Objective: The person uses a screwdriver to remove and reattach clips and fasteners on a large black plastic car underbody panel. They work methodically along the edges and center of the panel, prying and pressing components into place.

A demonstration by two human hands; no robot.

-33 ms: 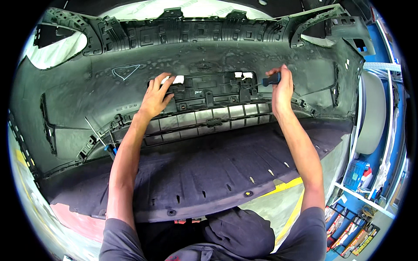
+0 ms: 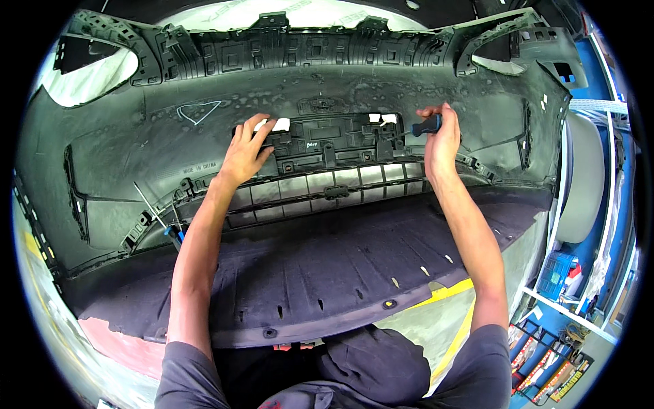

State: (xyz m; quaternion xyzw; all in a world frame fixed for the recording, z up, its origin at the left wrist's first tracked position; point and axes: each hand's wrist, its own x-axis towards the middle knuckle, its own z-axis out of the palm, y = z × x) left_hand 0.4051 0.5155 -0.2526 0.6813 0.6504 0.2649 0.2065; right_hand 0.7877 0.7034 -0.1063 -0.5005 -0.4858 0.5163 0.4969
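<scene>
A: What has the right hand (image 2: 441, 142) got?

B: It is closed around a screwdriver (image 2: 421, 127) with a black handle and a blue band. The fingers wrap the handle from above, the thumb underneath, and the thin shaft runs out to the left of the fist toward a rectangular opening in the central bracket (image 2: 334, 143). The tip itself is too small to make out.

A: And the pose of that arm?

B: The forearm rises from the lower edge, slanting up and slightly left, wrist straight, back of the hand facing the camera.

A: The left hand (image 2: 246, 151)?

B: Open, holding nothing. All 5 digits are spread and pressed flat on the left end of the same bracket, fingertips at the rim of another opening. Its forearm climbs from below, leaning right.

A: What do both hands work on?

B: The inside face of a dark grey car bumper (image 2: 204, 157), lying across the view. The bracket sits between the 2 hands; just below them runs a ribbed grille strip (image 2: 327, 187), and nearer the person a dark flat undertray panel (image 2: 320, 266).

A: Anything else close?

B: Well left of and below the open hand, a second screwdriver (image 2: 158, 217) with a blue handle lies on the bumper. A white chalk triangle (image 2: 197, 111) is drawn above and left of that hand.
</scene>
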